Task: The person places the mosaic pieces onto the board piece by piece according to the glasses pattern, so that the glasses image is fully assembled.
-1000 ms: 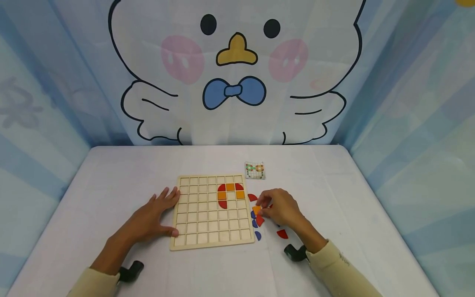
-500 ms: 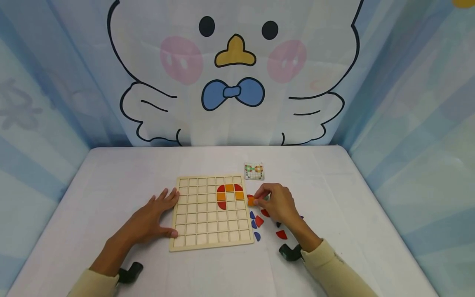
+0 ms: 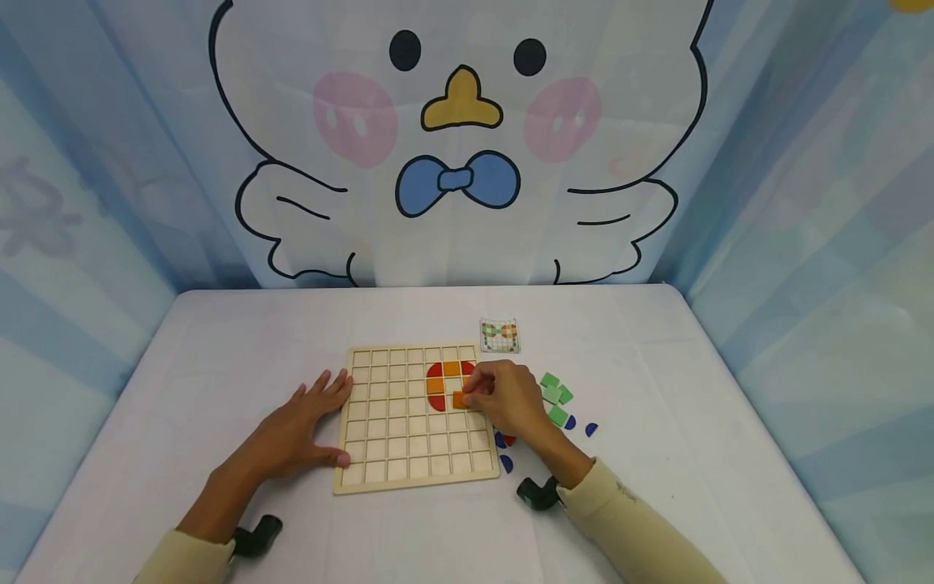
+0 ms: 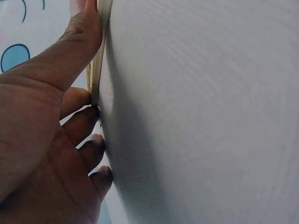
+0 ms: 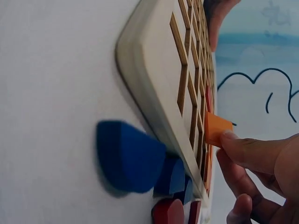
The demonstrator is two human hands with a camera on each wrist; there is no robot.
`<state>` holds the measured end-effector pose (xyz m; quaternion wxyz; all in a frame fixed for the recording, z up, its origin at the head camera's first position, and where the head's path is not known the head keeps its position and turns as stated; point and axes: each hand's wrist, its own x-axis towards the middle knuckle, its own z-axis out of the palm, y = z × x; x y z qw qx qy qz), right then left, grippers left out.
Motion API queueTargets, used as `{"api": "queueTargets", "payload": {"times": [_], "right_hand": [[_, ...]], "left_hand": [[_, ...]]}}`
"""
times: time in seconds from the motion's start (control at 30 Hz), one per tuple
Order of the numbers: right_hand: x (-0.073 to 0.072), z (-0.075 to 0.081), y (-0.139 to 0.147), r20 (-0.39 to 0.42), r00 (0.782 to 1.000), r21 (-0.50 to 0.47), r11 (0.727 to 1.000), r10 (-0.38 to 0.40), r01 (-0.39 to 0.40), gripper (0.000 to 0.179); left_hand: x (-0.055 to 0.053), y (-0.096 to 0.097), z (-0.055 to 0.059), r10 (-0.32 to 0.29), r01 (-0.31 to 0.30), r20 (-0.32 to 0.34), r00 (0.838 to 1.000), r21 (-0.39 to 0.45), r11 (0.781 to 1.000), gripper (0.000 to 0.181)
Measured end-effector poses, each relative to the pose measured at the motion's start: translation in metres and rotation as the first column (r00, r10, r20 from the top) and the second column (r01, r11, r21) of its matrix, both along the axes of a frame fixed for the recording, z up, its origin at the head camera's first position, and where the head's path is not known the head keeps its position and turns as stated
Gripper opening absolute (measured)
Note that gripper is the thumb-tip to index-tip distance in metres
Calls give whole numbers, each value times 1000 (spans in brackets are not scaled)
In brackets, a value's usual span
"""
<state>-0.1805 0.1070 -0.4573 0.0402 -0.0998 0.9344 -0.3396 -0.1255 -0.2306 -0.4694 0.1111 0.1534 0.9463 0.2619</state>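
Observation:
A wooden grid board point(image 3: 416, 487) lies on the white table. My left hand point(image 3: 302, 426) rests along its left edge, thumb and fingers spread and touching the side. Over the board's right part, my right hand point(image 3: 511, 397) pinches an orange square tile point(image 3: 459, 400) between thumb and finger. In the right wrist view that orange tile point(image 5: 217, 129) stands tilted at the grid cells. Orange tiles point(image 3: 452, 369) and red quarter-round tiles point(image 3: 436, 402) sit in cells at the board's upper right, partly hidden by my right hand.
Right of the board lie several green tiles point(image 3: 558, 415) and blue half-round pieces point(image 3: 591, 429). More blue pieces point(image 5: 128, 156) and red ones point(image 5: 168, 213) lie close against the board's right edge. A small pattern card point(image 3: 499, 335) is behind the board.
My right hand has moved left from the loose pieces to above the board, carrying the orange tile. The green tiles have come into view. My left hand stays where it was.

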Motion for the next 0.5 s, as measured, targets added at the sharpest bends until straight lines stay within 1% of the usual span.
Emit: {"api": "queueTargets", "payload": {"times": [0.17,0.33,0.43,0.5], "right_hand": [[-1,-1,-8,-19,1000,22,1000,14,-13,15],[-3,-2,-12,-37,998,79,996,44,-41,13],[-4,-2,-12,-31,997,108,992,67,-63,11],[-5,-1,-11,-22,997,109,991,76,-73,10]], "left_hand": [[-1,0,0,-1,1,0,1000,-3,1000,125],[-1,1,0,0,0,6,1000,-6,1000,125],[-1,1,0,1,-1,7,1000,-12,1000,125],[-2,1,-1,2,-2,5,1000,-15,1000,125]]}}
